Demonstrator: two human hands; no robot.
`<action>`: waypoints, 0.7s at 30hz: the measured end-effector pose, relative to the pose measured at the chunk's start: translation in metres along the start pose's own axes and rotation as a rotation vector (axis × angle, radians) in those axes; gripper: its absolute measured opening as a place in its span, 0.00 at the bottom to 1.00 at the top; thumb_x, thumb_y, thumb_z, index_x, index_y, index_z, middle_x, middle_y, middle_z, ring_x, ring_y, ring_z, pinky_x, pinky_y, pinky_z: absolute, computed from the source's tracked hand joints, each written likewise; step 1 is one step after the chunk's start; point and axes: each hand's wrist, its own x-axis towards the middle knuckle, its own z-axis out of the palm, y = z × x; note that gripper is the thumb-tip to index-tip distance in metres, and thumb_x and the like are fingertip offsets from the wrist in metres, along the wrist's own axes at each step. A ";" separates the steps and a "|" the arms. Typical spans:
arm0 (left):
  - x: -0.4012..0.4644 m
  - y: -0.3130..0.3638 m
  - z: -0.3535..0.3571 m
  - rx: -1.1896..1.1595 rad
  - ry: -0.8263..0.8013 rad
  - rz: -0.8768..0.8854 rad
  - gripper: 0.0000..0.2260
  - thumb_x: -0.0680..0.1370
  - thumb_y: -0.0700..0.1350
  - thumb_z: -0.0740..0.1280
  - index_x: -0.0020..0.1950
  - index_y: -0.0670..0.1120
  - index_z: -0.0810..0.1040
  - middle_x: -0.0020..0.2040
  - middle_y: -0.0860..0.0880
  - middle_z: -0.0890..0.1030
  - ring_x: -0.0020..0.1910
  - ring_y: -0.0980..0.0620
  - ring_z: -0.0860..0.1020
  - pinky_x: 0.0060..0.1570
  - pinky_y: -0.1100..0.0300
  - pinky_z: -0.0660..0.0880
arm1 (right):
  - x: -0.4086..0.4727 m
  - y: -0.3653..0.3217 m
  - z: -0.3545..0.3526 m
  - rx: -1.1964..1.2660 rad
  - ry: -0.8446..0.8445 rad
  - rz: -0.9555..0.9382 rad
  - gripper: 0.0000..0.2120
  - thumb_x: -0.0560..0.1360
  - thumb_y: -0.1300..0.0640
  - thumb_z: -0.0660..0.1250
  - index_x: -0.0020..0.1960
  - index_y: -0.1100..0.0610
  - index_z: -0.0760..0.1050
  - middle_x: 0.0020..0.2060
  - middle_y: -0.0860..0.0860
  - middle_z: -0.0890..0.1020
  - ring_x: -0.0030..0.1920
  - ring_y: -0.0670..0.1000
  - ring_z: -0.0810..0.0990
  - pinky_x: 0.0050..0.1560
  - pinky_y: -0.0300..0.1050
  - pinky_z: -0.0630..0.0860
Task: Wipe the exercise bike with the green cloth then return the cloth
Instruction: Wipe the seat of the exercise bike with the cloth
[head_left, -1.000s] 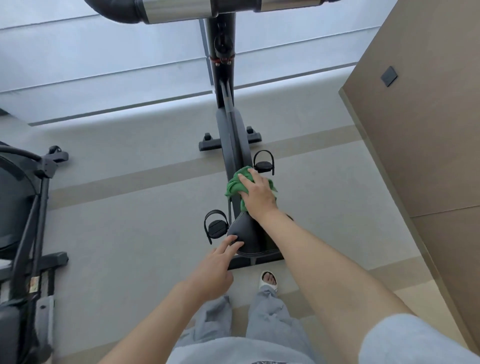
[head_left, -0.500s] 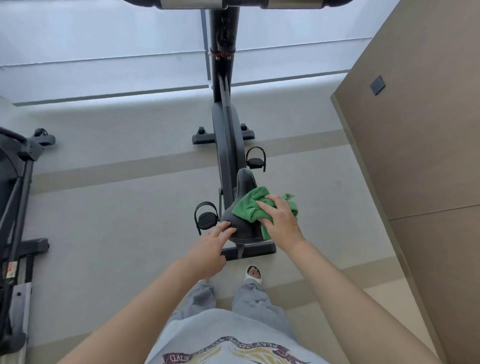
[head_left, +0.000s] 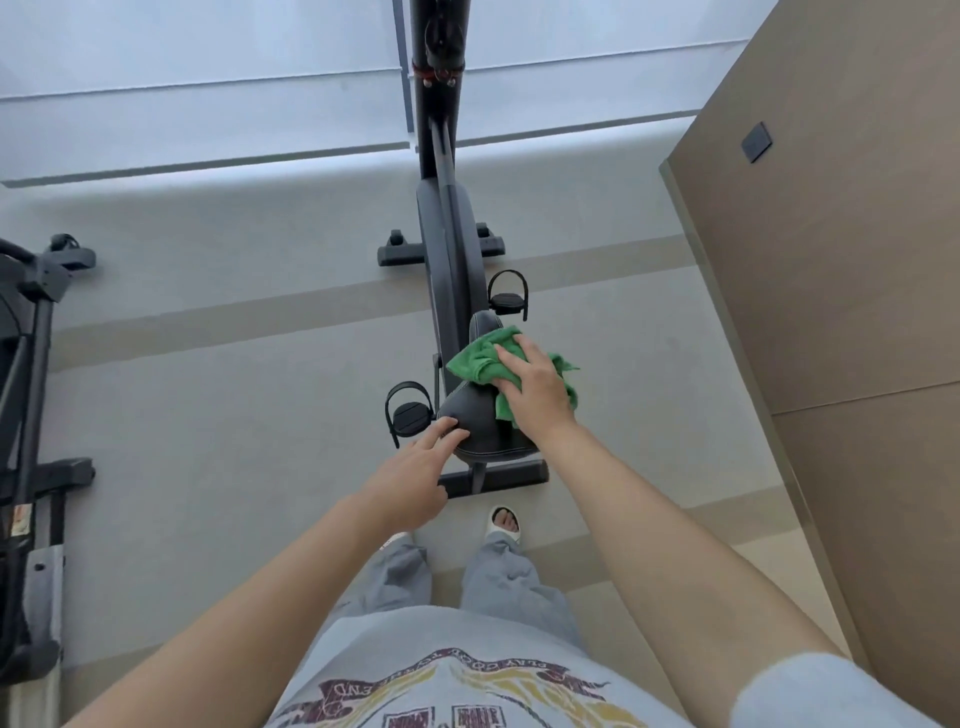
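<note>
The black exercise bike (head_left: 447, 249) stands on the floor straight ahead, seen from above, with its saddle (head_left: 478, 421) nearest me. A bunched green cloth (head_left: 472, 364) lies on the front right part of the saddle. My right hand (head_left: 537, 395) sits on top of the cloth, fingers bent over the bunch, holding it against the saddle. Cloth sticks out on both sides of the hand. My left hand (head_left: 410, 483) reaches to the saddle's rear left edge, its straight fingertips touching it. The handlebar is cut off at the top of the view.
Two strapped pedals (head_left: 410, 415) (head_left: 508, 299) stick out on either side of the bike. Another black exercise machine (head_left: 31, 364) stands at the left edge. A brown wall panel (head_left: 831, 260) runs close along the right. My sandalled foot (head_left: 505, 522) is just behind the bike's rear base bar.
My right hand slid the cloth back from the saddle's nose to its right side. My left hand kept its fingertips on the saddle's rear edge. The view tilted further down.
</note>
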 end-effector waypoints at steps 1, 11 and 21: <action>0.000 0.000 0.000 0.007 0.006 0.003 0.38 0.76 0.36 0.62 0.84 0.55 0.55 0.84 0.58 0.48 0.80 0.46 0.62 0.72 0.53 0.68 | 0.009 -0.002 -0.001 0.027 0.005 -0.001 0.24 0.82 0.58 0.71 0.77 0.56 0.74 0.80 0.57 0.67 0.80 0.59 0.66 0.81 0.54 0.61; 0.000 -0.001 0.003 0.066 0.000 0.014 0.38 0.78 0.39 0.65 0.85 0.53 0.53 0.85 0.56 0.48 0.78 0.44 0.65 0.74 0.55 0.64 | -0.038 0.032 -0.015 -0.016 -0.011 -0.018 0.23 0.79 0.58 0.74 0.74 0.56 0.78 0.75 0.55 0.75 0.74 0.60 0.71 0.77 0.56 0.67; 0.000 -0.005 0.002 0.012 0.000 0.031 0.39 0.76 0.36 0.63 0.85 0.54 0.53 0.84 0.58 0.47 0.79 0.46 0.63 0.71 0.55 0.68 | -0.056 0.027 0.007 -0.027 0.036 0.046 0.24 0.80 0.58 0.73 0.76 0.54 0.76 0.80 0.54 0.70 0.80 0.59 0.65 0.82 0.53 0.60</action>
